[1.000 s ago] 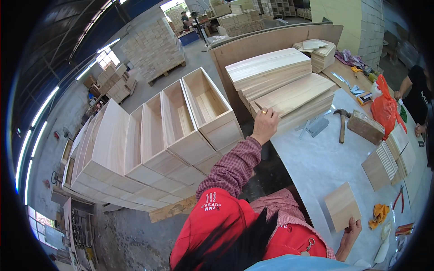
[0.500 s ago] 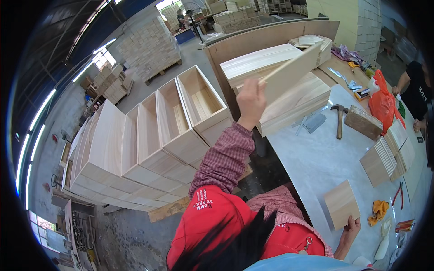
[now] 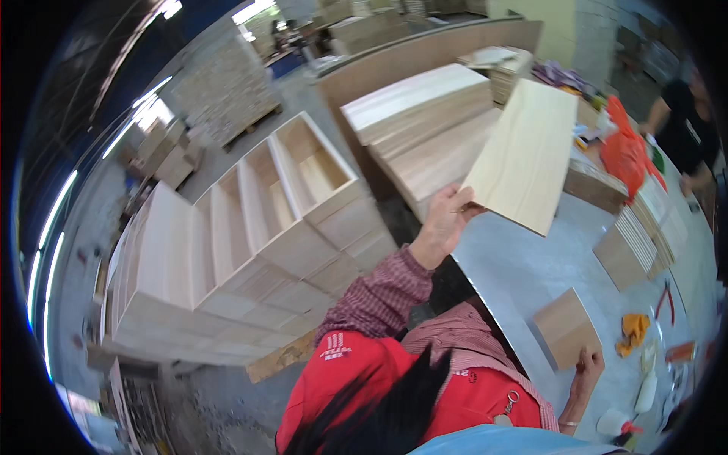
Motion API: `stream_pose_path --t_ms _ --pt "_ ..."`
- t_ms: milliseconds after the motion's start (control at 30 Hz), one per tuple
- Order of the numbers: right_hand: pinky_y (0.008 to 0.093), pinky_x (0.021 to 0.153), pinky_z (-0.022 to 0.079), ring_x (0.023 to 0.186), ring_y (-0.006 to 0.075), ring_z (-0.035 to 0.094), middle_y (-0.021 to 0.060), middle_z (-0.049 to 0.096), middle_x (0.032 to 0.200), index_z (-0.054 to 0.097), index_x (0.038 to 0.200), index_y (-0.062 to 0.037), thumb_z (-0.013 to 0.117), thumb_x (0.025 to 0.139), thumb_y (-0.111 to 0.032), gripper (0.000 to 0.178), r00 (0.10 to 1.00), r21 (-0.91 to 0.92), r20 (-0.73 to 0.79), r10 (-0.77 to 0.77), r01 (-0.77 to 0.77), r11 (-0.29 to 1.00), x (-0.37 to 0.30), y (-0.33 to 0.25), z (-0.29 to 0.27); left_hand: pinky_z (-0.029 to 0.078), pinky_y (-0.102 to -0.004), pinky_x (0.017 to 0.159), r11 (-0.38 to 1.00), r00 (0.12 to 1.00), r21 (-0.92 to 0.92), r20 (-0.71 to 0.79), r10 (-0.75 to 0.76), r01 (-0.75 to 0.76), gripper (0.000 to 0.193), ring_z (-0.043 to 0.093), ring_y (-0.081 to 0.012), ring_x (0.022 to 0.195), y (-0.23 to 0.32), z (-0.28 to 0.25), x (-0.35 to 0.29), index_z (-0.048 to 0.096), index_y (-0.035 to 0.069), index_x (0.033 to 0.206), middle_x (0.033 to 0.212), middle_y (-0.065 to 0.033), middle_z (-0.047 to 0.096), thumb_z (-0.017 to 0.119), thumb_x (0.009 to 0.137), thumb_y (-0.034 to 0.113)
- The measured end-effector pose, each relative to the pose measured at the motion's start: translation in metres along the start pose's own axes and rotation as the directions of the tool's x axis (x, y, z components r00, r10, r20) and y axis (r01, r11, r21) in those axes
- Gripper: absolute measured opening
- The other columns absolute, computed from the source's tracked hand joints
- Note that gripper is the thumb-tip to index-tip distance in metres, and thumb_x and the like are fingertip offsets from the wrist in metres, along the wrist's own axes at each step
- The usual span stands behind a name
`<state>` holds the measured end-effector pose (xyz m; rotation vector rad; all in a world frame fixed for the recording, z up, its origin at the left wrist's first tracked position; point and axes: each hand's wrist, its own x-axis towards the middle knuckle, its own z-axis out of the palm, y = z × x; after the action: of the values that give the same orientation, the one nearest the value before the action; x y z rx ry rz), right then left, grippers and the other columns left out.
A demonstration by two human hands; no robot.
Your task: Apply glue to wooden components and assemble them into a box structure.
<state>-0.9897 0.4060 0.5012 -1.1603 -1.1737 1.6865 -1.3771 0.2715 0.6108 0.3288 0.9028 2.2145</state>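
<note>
My left hand [image 3: 447, 220] grips a long, pale wooden board [image 3: 531, 152] by its near left corner. The board is raised and tilted over the worktable, in front of the stacked boards [image 3: 425, 114]. At the lower right, my right hand [image 3: 585, 371] pinches the near edge of a smaller, squarish wooden panel [image 3: 567, 327], which stands tilted over the white tabletop [image 3: 500, 258]. Close to that panel lies a crumpled orange cloth [image 3: 633, 334]. A row of small wooden panels [image 3: 626, 243] leans together farther right.
Several open wooden boxes [image 3: 311, 163] are stacked at the left. On the table are a brick-like block [image 3: 595, 186], an orange-red plastic bag [image 3: 626, 152], red-handled pliers [image 3: 667, 303] and a white bottle [image 3: 647, 390]. Across it stands another person [image 3: 686, 121] in a dark shirt.
My left hand has drawn the long board off the stack, toward me, and turned its broad face up. My right hand keeps hold of the small panel, now slightly higher in view.
</note>
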Motion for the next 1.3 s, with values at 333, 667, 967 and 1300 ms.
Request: stream_pose_path --t_ms 333,667,967,1300 --pt "0.0194 0.057 0.039 0.06 0.0075 0.043 0.0002 0.055 0.067 0.06 0.077 0.0019 0.064 0.074 -0.007 0.011 0.989 -0.265 0.082 -0.122 0.14 0.954 -0.002 0.008 0.003 0.044 -0.0284 0.08 0.976 0.966 0.171 0.197 -0.166 0.133 0.037 0.056 -0.0196 0.088 -0.034 -0.001 -0.005 0.041 -0.001 0.114 0.104 -0.0153 0.054 0.047 0.078 -0.005" --pt "0.0201 0.058 0.04 0.061 0.0085 0.046 0.0011 0.058 0.069 0.06 0.081 0.0029 0.064 0.075 -0.007 0.012 0.983 -0.369 0.093 -0.157 0.181 0.912 -0.024 0.002 0.0 0.044 -0.0272 0.082 0.965 0.94 0.209 0.267 -0.211 0.158 0.044 0.055 -0.0203 0.091 -0.052 0.021 0.002 0.037 -0.002 0.121 0.111 -0.0143 0.051 0.047 0.078 -0.006" --pt "0.0204 0.059 0.041 0.061 0.0097 0.047 0.0015 0.058 0.069 0.061 0.085 0.0033 0.064 0.076 -0.006 0.014 0.979 -0.39 0.076 -0.187 0.202 0.898 -0.021 0.003 0.001 0.044 -0.0276 0.085 0.92 0.93 0.346 0.242 -0.276 0.183 0.045 0.054 -0.0204 0.093 -0.06 0.015 0.018 0.035 -0.002 0.122 0.115 -0.0156 0.048 0.047 0.079 -0.006" --pt "0.0193 0.06 0.04 0.062 0.0087 0.046 0.0011 0.059 0.071 0.064 0.088 0.0017 0.065 0.075 -0.005 0.015 0.961 -0.362 0.199 -0.19 0.252 0.897 0.0 -0.007 0.01 0.044 -0.0285 0.085 0.934 0.939 0.276 0.194 -0.285 0.227 0.044 0.054 -0.0203 0.093 -0.091 0.02 -0.016 0.036 -0.002 0.121 0.114 -0.0156 0.049 0.047 0.078 -0.008"
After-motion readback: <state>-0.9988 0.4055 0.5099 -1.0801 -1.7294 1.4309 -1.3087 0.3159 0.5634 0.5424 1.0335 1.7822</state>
